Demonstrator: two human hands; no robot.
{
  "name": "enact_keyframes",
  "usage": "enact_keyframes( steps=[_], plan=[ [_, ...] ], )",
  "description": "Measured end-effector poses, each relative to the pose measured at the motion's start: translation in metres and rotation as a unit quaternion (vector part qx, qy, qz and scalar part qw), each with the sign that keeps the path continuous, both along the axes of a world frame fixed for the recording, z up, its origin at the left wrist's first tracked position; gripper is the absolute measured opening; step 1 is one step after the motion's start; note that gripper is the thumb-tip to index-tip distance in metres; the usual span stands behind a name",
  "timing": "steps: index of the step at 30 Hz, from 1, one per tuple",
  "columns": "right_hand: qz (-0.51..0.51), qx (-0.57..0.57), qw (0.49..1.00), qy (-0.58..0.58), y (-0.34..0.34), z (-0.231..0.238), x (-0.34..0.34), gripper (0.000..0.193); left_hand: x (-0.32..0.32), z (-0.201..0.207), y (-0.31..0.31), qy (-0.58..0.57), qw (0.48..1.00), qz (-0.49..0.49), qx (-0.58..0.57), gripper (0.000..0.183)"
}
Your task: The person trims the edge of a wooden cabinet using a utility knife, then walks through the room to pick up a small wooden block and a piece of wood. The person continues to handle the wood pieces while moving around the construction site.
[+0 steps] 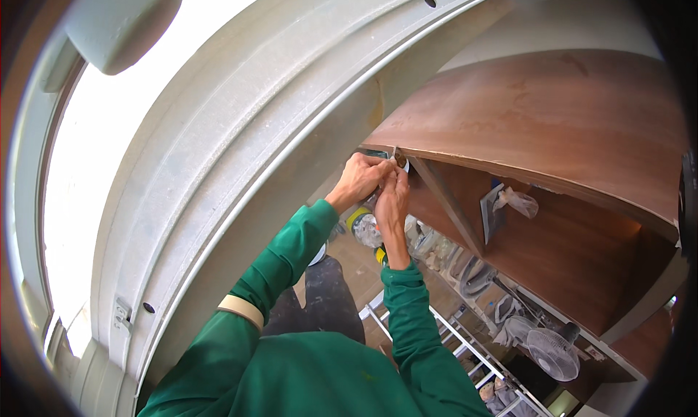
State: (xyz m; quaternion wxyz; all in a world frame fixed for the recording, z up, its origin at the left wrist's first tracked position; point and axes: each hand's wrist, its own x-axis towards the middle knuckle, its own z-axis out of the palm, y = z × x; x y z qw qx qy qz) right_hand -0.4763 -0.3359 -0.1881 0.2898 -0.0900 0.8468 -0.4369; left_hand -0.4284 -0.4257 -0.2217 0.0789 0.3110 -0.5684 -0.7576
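Observation:
Up at the corner of a brown wooden cabinet (509,115), my two hands meet with their fingers pinched together. My left hand (358,178) comes in from the left, its fingertips against those of my right hand (393,199). Something small may sit between the fingertips, but I cannot make it out. Just beyond them, a small roundish brown-and-white piece (401,159) shows at the cabinet's edge. Around my green left sleeve sits a beige ring (242,310) that looks like a roll of tape.
A large curved pale metal frame (240,126) arches along the left beside a bright window. Inside the cabinet lies a clear plastic bag (518,202) on a shelf. Below are a metal ladder (465,344), a fan (552,354) and assorted clutter.

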Motion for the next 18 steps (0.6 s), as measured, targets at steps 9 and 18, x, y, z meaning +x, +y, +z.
enact_keyframes(
  steps=[9,18],
  plan=[
    [0.010,-0.020,0.999,-0.033,0.038,-0.018,0.002,0.031,0.008,-0.001,-0.013,-0.071,0.997,0.010,-0.038,0.033],
    [-0.014,0.060,0.989,-0.135,0.151,-0.013,0.063,0.032,-0.028,-0.017,-0.019,0.062,0.933,0.055,-0.350,0.018]
  ],
)
